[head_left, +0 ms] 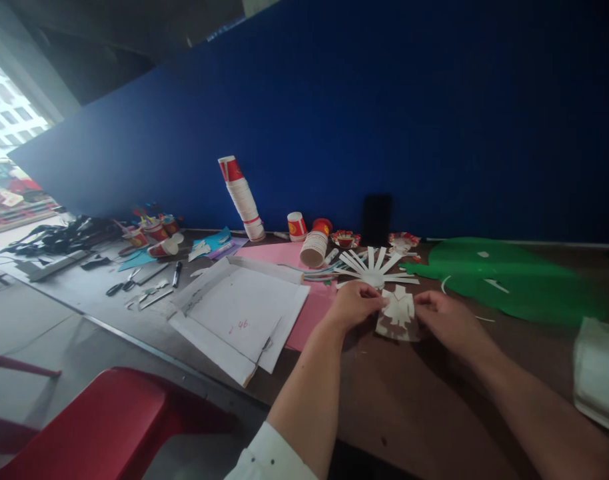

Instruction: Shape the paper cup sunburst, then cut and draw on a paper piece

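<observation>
Between my two hands is a pale paper cutout (398,308) with a jagged, notched outline, lying over or joined to a curved piece of paper; I cannot tell which. My left hand (357,303) pinches its left edge between thumb and fingers. At its right edge the fingertips of my right hand (442,315) are closed on the paper. Just behind the cutout lies a cut paper cup (376,272) with its white strips fanned out flat.
A shallow white cardboard tray (239,310) lies left on pink paper (304,327). Behind stand a tall leaning cup stack (242,200), a lying cup stack (314,247) and a dark phone-like slab (376,219). Green sheet (524,280) at right; scissors (124,283) and a red chair (104,420) at left.
</observation>
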A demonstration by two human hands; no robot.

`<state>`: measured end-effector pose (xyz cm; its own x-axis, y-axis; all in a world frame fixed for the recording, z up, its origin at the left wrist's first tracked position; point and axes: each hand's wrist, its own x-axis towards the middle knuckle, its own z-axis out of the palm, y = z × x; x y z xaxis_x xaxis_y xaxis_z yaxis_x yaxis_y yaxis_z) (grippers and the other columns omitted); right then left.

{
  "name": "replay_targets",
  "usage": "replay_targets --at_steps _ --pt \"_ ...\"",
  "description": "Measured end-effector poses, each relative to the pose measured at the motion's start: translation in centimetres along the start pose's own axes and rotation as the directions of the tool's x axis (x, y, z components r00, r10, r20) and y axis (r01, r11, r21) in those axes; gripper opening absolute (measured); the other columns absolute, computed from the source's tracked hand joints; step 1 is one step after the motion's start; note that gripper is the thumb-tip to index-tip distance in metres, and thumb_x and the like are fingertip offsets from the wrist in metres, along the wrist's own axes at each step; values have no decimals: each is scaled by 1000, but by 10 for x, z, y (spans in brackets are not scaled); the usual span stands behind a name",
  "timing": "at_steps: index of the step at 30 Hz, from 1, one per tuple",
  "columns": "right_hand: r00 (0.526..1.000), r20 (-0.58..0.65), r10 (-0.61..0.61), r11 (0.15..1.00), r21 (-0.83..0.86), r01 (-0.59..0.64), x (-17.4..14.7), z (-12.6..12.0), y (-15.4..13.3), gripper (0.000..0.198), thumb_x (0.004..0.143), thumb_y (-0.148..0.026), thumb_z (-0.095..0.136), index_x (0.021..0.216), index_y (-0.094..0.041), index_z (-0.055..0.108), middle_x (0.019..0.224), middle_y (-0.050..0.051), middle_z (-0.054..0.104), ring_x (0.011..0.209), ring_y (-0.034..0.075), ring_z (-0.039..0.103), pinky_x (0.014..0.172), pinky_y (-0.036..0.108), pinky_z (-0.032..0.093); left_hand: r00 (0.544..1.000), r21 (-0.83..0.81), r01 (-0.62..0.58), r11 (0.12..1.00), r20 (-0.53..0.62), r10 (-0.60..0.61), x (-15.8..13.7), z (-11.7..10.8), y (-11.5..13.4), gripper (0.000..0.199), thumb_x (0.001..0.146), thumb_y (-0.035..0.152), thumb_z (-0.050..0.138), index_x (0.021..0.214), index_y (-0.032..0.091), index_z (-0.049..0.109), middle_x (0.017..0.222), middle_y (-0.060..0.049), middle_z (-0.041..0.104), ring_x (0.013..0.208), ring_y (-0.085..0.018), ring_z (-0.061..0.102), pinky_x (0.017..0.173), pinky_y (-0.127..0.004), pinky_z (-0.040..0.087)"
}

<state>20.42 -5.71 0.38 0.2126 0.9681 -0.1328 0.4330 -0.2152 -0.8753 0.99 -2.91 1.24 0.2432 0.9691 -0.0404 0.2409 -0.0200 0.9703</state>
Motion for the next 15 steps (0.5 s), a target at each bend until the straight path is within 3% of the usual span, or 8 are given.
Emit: replay_targets --at_steps 5,15 --pt "999 32 9 998 56 -11 1 2 3 18 80 -33 66 94 -22 69 79 7 79 70 24 74 51 30 58 998 165 32 986 -66 -21 3 5 -7 11 76 22 78 71 15 71 66 3 63 68 -12 56 66 -23 41" --pt "999 40 6 993 115 -11 2 4 5 20 80 -36 65 95 -22 66 83 8 78 76 26 74 52 31 60 993 259 68 964 -107 -42 -2 9 -2 7 78 20 73 72 16 72 71 0 66 71 -15 60 69 -25 44"
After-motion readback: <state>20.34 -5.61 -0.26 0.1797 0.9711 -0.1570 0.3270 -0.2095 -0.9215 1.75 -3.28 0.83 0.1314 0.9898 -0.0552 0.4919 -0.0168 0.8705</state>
